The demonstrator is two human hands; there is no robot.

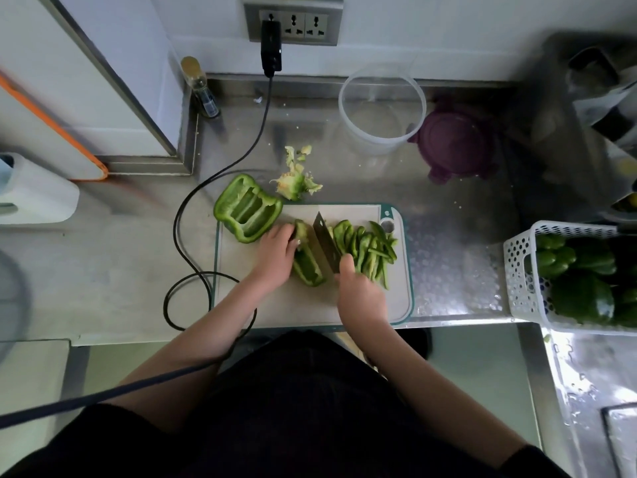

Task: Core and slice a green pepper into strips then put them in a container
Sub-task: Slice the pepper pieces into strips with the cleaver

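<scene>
Two hands work over the cutting board point(303, 305): the right hand point(358, 291) is curled round the handle of a knife point(325, 241) whose blade runs away from the person, tip leaning left, while the left hand point(275, 253) presses bent fingers onto a pepper piece point(308, 263) lying lengthwise beside the blade. Cut strips point(368, 248) lie right of the knife, mostly pointing away. Beyond the board's far-left corner sits a pepper half point(246, 213), then the core point(293, 184), and farthest the clear container point(381, 108) on the surface point(448, 201).
</scene>
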